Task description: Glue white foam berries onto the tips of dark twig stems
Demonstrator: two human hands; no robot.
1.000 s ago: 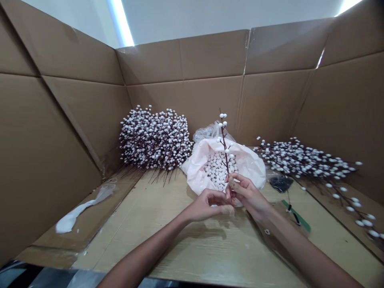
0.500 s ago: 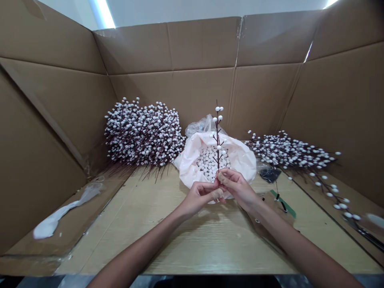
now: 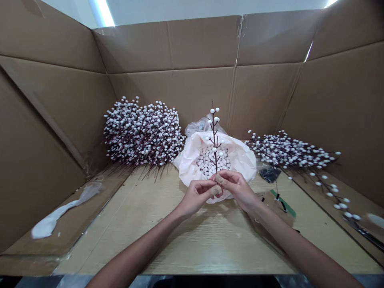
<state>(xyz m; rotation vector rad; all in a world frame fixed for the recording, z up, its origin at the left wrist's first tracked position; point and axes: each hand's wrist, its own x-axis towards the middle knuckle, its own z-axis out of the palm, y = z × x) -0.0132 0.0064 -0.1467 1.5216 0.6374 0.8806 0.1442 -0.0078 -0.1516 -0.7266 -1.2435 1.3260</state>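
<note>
Between my two hands a dark brown artificial berry stem (image 3: 214,138) stands nearly upright, with several white berries on its upper twigs and some bare twigs lower down. My left hand (image 3: 200,196) pinches near its lower end. My right hand (image 3: 234,185) is closed just above, thumb and fingertips on the stem. The fingers hide the stem's bottom, and tan wrapping covers both thumbs. Right behind the hands sits an open, pale pink plastic bag (image 3: 189,170) full of loose white berries (image 3: 207,162).
A large pile of berry stems (image 3: 144,134) lies at back left, a smaller pile (image 3: 291,150) at right. Cardboard walls (image 3: 198,92) enclose the table (image 3: 126,224). A white plastic strip (image 3: 57,218) lies left; a brown piece with a green edge (image 3: 283,204) is by my right forearm.
The berry stem has shifted slightly left and leans a little more to the left at its top. Both hands have moved slightly left with it, still gripping its lower end.
</note>
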